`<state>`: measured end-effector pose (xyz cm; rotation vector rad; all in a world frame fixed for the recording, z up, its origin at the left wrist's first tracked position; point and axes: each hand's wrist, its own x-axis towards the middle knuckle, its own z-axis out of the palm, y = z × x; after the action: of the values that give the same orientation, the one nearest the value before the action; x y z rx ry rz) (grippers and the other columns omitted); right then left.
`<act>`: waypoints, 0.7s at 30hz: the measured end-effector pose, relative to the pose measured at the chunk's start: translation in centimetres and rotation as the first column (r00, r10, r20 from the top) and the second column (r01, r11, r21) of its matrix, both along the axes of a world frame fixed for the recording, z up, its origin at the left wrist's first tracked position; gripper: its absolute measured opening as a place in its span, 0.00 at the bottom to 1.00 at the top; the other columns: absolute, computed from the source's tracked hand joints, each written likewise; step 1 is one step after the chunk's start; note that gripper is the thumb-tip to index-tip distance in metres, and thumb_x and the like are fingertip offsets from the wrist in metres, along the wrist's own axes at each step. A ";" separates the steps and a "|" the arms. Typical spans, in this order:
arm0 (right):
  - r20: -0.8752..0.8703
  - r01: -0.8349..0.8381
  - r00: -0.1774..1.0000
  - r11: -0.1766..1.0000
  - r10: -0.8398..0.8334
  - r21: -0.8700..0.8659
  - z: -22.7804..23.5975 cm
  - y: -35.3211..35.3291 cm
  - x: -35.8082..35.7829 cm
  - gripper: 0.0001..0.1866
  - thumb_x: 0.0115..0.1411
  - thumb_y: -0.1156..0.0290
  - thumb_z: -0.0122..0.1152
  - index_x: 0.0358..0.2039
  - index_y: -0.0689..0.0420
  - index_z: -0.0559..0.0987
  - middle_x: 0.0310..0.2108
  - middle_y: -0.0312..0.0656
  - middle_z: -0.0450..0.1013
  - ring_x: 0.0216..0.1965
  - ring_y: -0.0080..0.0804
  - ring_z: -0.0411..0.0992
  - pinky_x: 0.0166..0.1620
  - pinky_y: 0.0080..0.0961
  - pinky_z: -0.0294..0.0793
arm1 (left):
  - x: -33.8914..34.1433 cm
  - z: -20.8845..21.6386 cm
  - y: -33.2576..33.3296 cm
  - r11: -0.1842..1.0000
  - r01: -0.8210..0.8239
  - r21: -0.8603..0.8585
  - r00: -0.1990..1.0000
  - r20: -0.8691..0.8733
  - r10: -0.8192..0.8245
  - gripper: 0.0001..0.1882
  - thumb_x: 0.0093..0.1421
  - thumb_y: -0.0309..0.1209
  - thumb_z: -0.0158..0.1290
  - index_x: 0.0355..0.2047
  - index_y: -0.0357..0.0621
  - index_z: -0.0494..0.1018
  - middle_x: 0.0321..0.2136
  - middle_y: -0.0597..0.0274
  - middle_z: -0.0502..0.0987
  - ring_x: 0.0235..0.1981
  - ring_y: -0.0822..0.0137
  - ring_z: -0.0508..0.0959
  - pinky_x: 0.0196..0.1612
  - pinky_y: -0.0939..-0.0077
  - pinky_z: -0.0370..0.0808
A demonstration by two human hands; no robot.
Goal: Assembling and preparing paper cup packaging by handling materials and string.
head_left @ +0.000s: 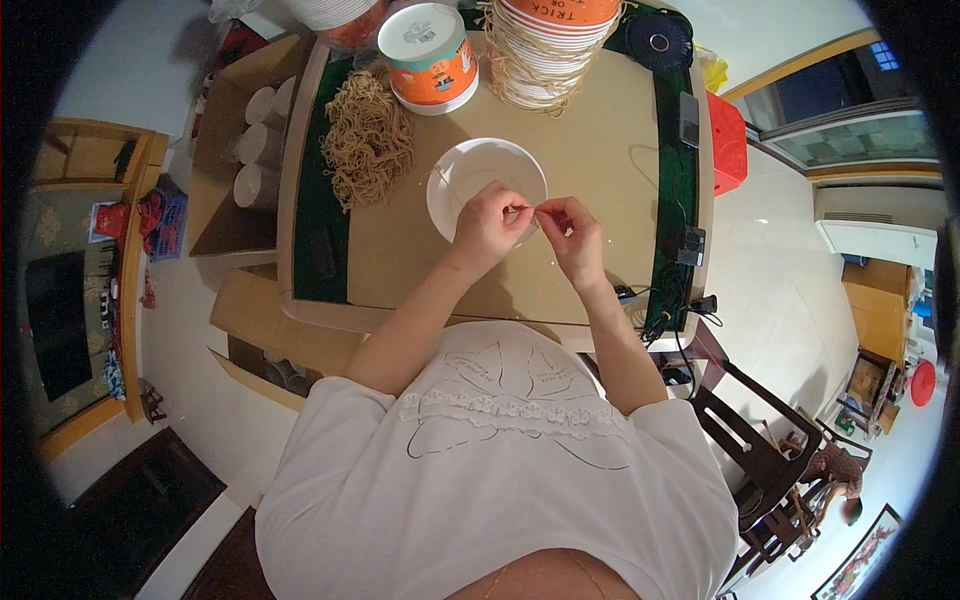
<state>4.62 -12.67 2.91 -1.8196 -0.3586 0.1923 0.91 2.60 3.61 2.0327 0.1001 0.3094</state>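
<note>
Head view: fingertip work over the white bucket

Left of the grip lies a cord tangle. Above the bucket, left hand and right hand pinch a thin strand, probably cord, hiding some rim. Likely knotting; a steady pull seems next. Cables sit lower right.

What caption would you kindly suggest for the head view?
Bare left hand and right hand pinch close together over a round white tub, a tangled tan cord pile to its left.
</note>
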 end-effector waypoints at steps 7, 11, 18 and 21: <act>-0.007 -0.040 0.999 0.997 0.041 0.070 -0.4 0.1 0.1 0.04 0.54 0.78 0.59 0.31 0.61 0.75 0.26 0.35 0.72 0.26 0.18 0.68 0.30 0.16 0.69 | -0.1 0.0 0.0 0.999 0.014 -0.047 1.000 -0.001 -0.014 0.05 0.49 0.28 0.57 0.24 0.40 0.74 0.25 0.58 0.73 0.23 0.63 0.75 0.26 0.73 0.71; -0.315 0.003 0.945 0.962 0.086 0.273 -1.1 0.0 0.2 0.04 0.55 0.78 0.59 0.33 0.61 0.75 0.26 0.34 0.72 0.27 0.17 0.68 0.31 0.15 0.69 | 0.0 -0.7 0.2 0.983 0.020 -0.184 0.998 -0.062 -0.032 0.06 0.50 0.28 0.57 0.26 0.39 0.75 0.26 0.57 0.75 0.24 0.65 0.76 0.28 0.75 0.72; -0.106 0.014 0.994 0.990 0.001 0.138 -0.5 0.2 -0.2 0.05 0.54 0.78 0.61 0.32 0.61 0.75 0.26 0.35 0.72 0.26 0.18 0.67 0.31 0.15 0.68 | -0.2 -0.4 0.2 0.990 0.005 -0.142 1.000 -0.028 -0.009 0.06 0.50 0.28 0.57 0.26 0.38 0.75 0.25 0.57 0.75 0.24 0.64 0.76 0.28 0.75 0.73; 0.041 -0.011 0.999 1.000 0.010 0.024 0.1 0.2 -0.2 0.05 0.53 0.78 0.61 0.31 0.61 0.75 0.26 0.36 0.72 0.25 0.19 0.67 0.30 0.16 0.68 | -0.1 -0.3 0.2 0.995 0.011 -0.102 0.999 -0.032 -0.014 0.06 0.49 0.27 0.57 0.26 0.38 0.74 0.25 0.56 0.75 0.24 0.63 0.76 0.28 0.74 0.73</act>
<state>4.46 -12.49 2.99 -1.8006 -0.3974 0.1575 0.78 2.80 3.28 1.9373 0.1211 0.2580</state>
